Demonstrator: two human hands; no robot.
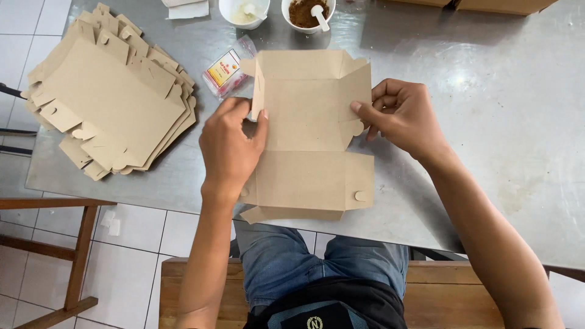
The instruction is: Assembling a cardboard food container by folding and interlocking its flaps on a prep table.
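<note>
A flat-cut box blank (308, 137) of plain brown cardboard, matte and smooth, lies at the centre of a brushed steel counter (487, 109), its near end hanging just past the counter's 6 o'clock edge. Its long axis runs 12 to 6 o'clock; the far half has its side flaps folded up into low walls, while the near half lies mostly flat, with a round locking tab on its 3 o'clock flap.

The left hand (228, 149) sits at the blank's 9 o'clock side, fingers curled, thumb and forefinger pinching the raised left wall near the fold line. The right hand (402, 116) is at the 3 o'clock side, fingers bent, thumb and fingertips pinching the raised right flap. Neither hand is spread flat.

At 10 o'clock a fanned stack of unfolded blanks (113, 97) of the same brown card lies flat, with scalloped tabs showing along its edges. Just beside the box's far left corner, at 11 o'clock, is a small clear plastic packet (228, 72) with a yellow and red label. At 12 o'clock stand two round white bowls, each with a white spoon: one bowl (244, 11) with pale contents, the other bowl (308, 13) with brown powder
</note>
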